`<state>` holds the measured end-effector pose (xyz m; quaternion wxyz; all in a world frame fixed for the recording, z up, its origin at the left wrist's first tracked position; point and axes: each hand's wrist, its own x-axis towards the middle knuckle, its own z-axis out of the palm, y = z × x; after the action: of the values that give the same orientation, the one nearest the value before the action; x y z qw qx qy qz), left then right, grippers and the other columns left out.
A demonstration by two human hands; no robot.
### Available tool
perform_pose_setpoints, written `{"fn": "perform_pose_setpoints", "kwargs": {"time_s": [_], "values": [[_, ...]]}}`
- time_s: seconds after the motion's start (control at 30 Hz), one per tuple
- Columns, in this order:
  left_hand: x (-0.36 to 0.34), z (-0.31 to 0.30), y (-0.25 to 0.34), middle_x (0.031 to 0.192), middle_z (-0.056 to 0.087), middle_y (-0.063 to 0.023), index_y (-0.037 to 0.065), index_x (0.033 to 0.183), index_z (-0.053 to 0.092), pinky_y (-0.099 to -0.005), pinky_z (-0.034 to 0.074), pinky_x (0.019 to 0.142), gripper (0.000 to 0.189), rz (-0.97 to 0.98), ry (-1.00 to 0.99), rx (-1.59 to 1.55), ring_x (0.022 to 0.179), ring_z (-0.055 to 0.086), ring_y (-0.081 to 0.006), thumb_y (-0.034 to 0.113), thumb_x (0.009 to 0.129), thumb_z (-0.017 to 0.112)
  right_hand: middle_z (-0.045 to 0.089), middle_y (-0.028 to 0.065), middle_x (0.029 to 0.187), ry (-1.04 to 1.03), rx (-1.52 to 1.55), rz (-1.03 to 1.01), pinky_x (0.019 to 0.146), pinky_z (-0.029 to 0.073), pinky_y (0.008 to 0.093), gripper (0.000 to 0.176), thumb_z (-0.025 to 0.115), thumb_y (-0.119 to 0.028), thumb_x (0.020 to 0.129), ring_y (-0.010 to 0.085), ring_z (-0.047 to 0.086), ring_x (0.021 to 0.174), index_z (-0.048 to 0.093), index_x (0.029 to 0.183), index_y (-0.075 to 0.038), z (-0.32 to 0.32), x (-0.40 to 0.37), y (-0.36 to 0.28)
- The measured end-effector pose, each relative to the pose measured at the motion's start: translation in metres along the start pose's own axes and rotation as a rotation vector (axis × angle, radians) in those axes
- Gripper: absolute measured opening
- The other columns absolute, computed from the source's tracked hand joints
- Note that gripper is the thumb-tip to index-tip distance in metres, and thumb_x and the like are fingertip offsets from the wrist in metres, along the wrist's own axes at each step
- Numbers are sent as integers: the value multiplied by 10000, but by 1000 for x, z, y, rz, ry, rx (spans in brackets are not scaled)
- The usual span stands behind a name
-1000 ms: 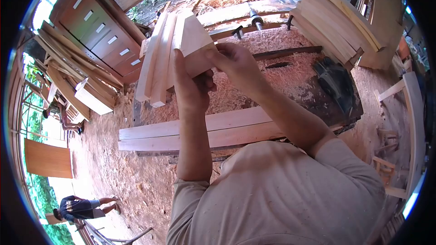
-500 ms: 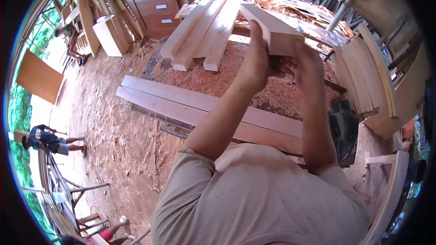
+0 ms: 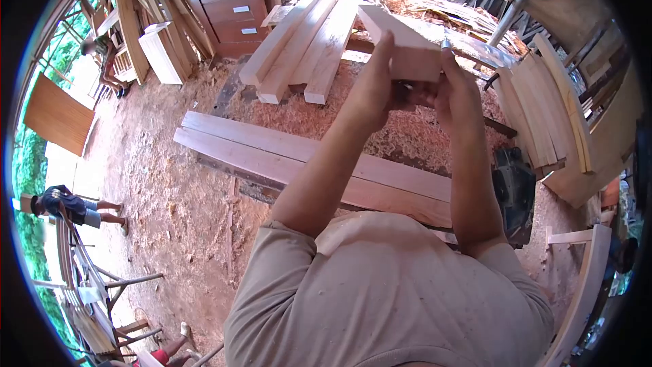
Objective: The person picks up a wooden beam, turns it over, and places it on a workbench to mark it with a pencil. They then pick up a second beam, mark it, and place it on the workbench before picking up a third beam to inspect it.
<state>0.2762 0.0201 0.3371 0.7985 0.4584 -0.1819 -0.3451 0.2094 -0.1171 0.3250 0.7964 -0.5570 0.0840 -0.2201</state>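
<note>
A thick wooden beam (image 3: 414, 61) is held up before me, its near end facing my chest and its length running away over the bench. My left hand (image 3: 377, 92) grips its left side, thumb up along the edge and fingers under it. On the other side my right hand (image 3: 456, 92) is closed round the lower right corner, its fingers curled beneath. Beyond and to the left, several pale beams (image 3: 299, 47) lie side by side on the shavings-covered workbench (image 3: 285, 119). Closer to me, two long planks (image 3: 272, 149) rest along the bench, partly hidden by my left forearm.
A dark machine part (image 3: 513, 187) sits at the bench's right end. Boards (image 3: 536, 109) lean at the right, and a drawer cabinet (image 3: 234, 3) stands behind. Shavings cover the floor (image 3: 176, 197). At the left are a standing person (image 3: 81, 211) and a wooden rack (image 3: 88, 292).
Both hands have shifted slightly left with the beam's near end, and my right thumb now lies lower along its side. The person at the left has turned a little.
</note>
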Motion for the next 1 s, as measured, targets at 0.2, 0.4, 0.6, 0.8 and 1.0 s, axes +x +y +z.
{"fn": "perform_pose_setpoints", "kwargs": {"time_s": [0.2, 0.4, 0.6, 0.8, 1.0], "values": [[-25, -67, -15, 931, 648, -105, -2, 1196, 573, -348, 531, 722, 565, -43, 206, 387, 794, 630, -201, 469, 884, 557, 675, 136, 857, 33, -26, 254, 606, 536, 310, 435, 682, -309, 881, 209, 646, 680, 617, 1054, 85, 0, -25, 63], [1, -143, -78, 861, 647, -112, -77, 998, 610, -303, 536, 544, 479, -352, 289, 654, 669, 651, -198, 359, 834, 722, 697, 217, 906, -43, -630, 61, 691, 547, 378, 521, 792, -328, 727, 284, 697, 770, 618, 1007, 76, 38, -65, 151], [-67, -218, -161, 912, 660, -166, -88, 1044, 568, -331, 558, 583, 438, -282, 443, 4, 720, 672, -214, 226, 811, 765, 690, 249, 912, -365, -854, -23, 761, 544, 392, 447, 738, -283, 806, 324, 704, 848, 619, 1037, 81, 27, -88, 180], [-209, -189, -115, 983, 663, -118, -35, 1110, 586, -319, 542, 705, 396, -409, 599, 204, 841, 657, -194, 187, 823, 744, 679, 71, 840, -365, -369, 261, 685, 509, 281, 247, 575, -181, 973, 129, 629, 751, 645, 1078, 31, -18, -95, 169], [-390, -171, -123, 984, 639, -45, 9, 1110, 601, -286, 488, 798, 359, -615, 498, 193, 933, 602, -133, 188, 834, 743, 621, 10, 780, -267, -374, 226, 613, 443, 226, 282, 553, -251, 1004, 68, 528, 666, 659, 1069, 2, -47, -62, 161]]}}
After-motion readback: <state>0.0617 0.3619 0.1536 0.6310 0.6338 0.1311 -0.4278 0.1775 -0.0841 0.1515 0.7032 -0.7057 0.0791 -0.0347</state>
